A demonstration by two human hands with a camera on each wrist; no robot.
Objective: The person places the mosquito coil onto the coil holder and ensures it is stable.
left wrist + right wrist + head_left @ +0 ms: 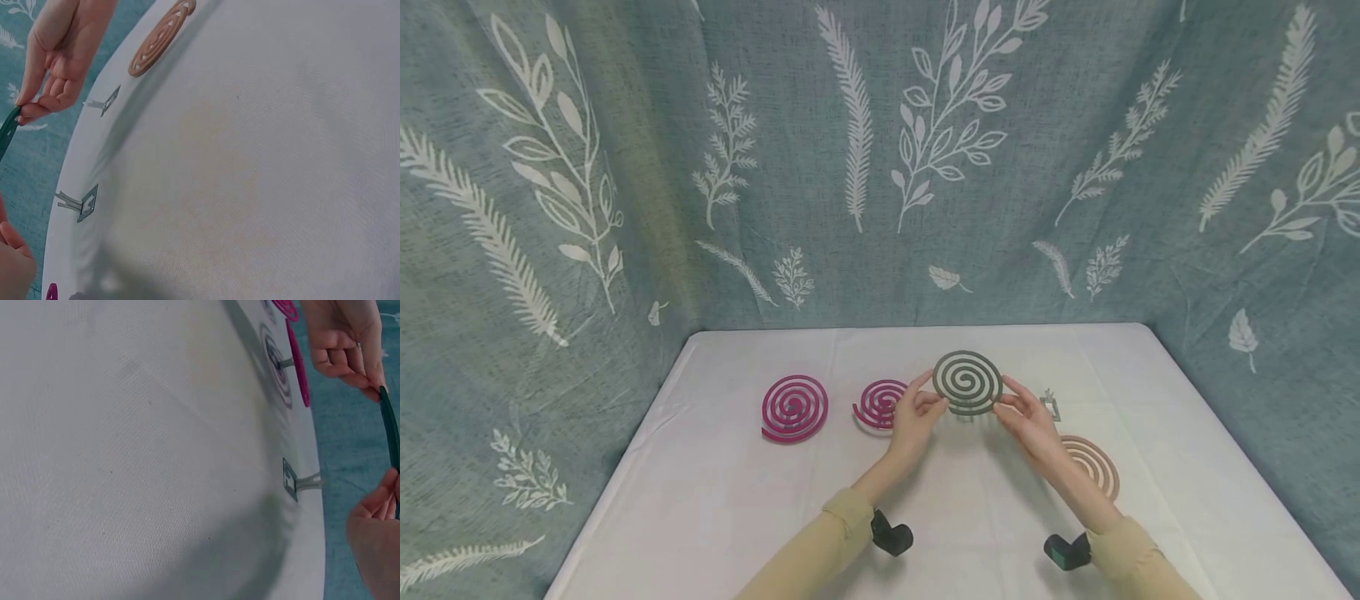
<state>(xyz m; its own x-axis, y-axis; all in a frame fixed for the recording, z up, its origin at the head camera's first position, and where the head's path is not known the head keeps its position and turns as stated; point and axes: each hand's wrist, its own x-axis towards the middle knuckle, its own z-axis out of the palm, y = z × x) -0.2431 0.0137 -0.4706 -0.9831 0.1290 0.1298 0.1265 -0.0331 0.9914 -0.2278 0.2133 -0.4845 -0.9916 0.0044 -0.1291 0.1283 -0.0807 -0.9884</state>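
Both hands hold a dark green mosquito coil (967, 382) raised above the table, its spiral face toward the head camera. My left hand (914, 417) pinches its left edge between thumb and fingers; my right hand (1030, 423) pinches the right edge. In the left wrist view the coil (9, 129) appears edge-on. Just below it stands a small metal coil stand (89, 203) with upright prongs. Another metal stand (1054, 407) is right of my right hand. A magenta coil (872, 406) on a stand is partly hidden behind my left hand.
Further left, a second magenta coil (795, 408) sits raised. A brown coil (159, 40) is partly covered by my right forearm in the head view. Everything stands on a white-covered table (737, 517), with a blue-green leaf-patterned curtain (880, 275) behind and beside it.
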